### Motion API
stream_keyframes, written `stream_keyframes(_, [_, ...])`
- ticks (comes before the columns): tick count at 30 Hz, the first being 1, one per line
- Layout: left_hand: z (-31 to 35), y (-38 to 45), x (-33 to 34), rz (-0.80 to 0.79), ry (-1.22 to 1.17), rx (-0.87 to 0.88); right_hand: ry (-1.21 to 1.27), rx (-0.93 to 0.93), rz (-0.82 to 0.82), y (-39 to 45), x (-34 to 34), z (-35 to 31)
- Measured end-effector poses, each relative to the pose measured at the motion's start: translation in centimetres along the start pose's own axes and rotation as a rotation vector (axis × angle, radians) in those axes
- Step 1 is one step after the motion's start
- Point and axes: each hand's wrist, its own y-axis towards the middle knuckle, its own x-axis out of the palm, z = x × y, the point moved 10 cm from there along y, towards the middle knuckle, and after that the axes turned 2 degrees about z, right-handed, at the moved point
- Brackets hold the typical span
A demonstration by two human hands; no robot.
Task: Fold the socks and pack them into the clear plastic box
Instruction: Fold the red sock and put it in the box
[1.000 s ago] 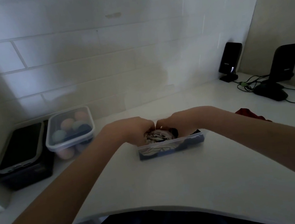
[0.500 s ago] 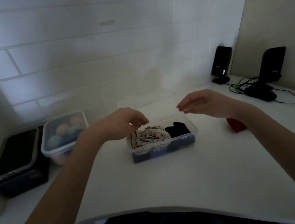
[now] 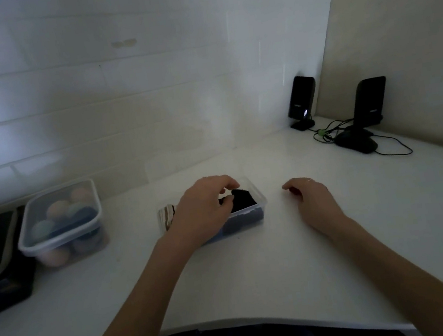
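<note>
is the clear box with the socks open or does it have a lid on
Open. The clear plastic box has no lid, and the left hand reaches straight into it, over the black sock.

A home desk nook: white desk (image 3: 257, 271) against a tiled wall (image 3: 91, 100), two black speakers (image 3: 301, 101) at its far right corner.

We can read no text with certainty; far beyond the right hand (image 3: 311, 198), the two black speakers (image 3: 301, 99) (image 3: 370, 102) each carry a small pale logo on the front, but it is too small and blurred for us to make out the letters.
</note>
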Motion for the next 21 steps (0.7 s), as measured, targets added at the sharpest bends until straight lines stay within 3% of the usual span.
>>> stream_keyframes(3, [0.8,0.4,0.6,0.009,0.054,0.074,0.137,-0.009,0.185,-0.5,-2.0,-0.3])
stream_keyframes(6, [0.3,1.1,0.5,0.036,-0.017,0.038,0.6,0.007,0.336,-0.9,-5.0,-1.4])
stream_keyframes(8, [-0.1,1.8,0.6,0.025,-0.154,-0.051,0.757,-0.111,0.377,-1.0,-7.0,-4.4])
stream_keyframes(12, [-0.8,3.0,1.8,-0.058,-0.5,-0.272,0.942,-0.333,0.238,-0.7,-7.7,-10.8])
stream_keyframes(15, [-1.6,2.9,0.7,0.008,-0.667,-0.335,1.016,-0.283,0.135,0.2,-6.0,-12.0])
stream_keyframes(18, [-3.2,2.6,-1.1,0.123,-0.735,-0.37,1.214,-0.157,-0.105,0.9,-2.6,-12.4])
stream_keyframes(21, [-5.2,2.1,-1.9,0.176,-0.899,-0.481,1.178,-0.143,-0.199,0.6,-0.6,-13.1])
